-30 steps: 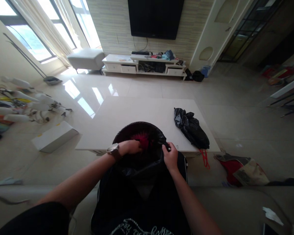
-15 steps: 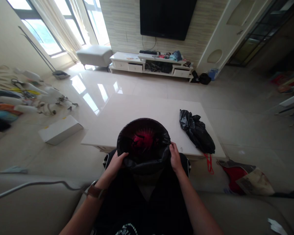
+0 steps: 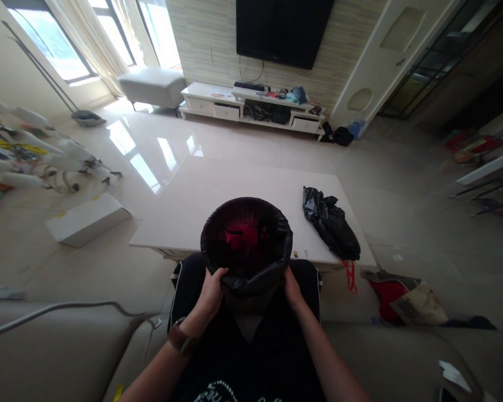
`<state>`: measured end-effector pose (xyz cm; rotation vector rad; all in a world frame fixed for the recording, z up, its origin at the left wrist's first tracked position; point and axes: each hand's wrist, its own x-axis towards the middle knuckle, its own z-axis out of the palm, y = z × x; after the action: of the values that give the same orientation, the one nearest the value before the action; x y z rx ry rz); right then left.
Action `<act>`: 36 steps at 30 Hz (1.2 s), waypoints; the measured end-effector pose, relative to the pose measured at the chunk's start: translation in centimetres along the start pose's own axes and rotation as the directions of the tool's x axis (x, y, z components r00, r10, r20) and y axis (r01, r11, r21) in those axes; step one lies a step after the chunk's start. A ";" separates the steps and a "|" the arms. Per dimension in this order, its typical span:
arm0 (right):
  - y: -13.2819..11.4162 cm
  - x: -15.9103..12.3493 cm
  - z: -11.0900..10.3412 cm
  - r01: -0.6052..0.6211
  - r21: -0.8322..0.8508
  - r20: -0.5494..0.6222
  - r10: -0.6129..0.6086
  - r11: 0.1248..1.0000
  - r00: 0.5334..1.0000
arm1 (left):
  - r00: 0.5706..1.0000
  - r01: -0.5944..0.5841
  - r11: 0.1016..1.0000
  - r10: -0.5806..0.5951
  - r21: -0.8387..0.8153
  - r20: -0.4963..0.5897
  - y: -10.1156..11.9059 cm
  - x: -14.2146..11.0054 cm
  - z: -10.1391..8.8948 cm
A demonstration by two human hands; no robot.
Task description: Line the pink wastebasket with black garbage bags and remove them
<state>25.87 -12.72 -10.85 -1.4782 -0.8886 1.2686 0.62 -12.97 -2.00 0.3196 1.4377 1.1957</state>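
A round trash can [image 3: 245,285] lined with a black garbage bag stands between my knees, its mouth tilted up toward me. Deep inside, the bin shows red through the liner. My left hand [image 3: 212,290] grips the near left of the rim, thumb over the folded bag edge. On the right side, my right hand [image 3: 292,289] holds the bin lower down, with its fingers mostly hidden behind the bag. A crumpled roll of black garbage bags [image 3: 331,223] with a red drawstring lies on the white table [image 3: 235,178], to the right of the bin.
Two tiny items [image 3: 300,254] lie by the table's near edge. A white box [image 3: 88,219] rests on the floor at left. A red and beige bag [image 3: 402,301] is at lower right. Behind me runs a grey sofa [image 3: 46,352]; a TV cabinet [image 3: 251,109] stands at the far wall.
My right hand has slid from the rim down the bin's right side. My left hand has shifted slightly right along the near rim. The view has turned a little to the right.
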 end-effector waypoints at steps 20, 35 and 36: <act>-0.4 2.2 -0.9 0.060 0.049 -0.176 -0.050 0.997 0.983 | 0.999 -0.030 0.996 0.033 -0.081 0.032 -1.3 -0.7 -0.1; -2.7 5.3 -2.1 0.101 -0.055 -0.155 -0.109 0.993 0.982 | 0.994 -0.097 0.995 0.097 -0.001 0.043 -2.2 0.7 -1.5; -3.6 5.6 -2.5 0.129 -0.039 -0.162 -0.133 0.991 0.978 | 0.994 -0.099 0.995 0.098 0.023 0.049 -2.0 0.8 -1.6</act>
<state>29.60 -6.94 -9.00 -1.4973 -0.8816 1.0264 -0.16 -13.97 -4.40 0.4381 1.4107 1.2415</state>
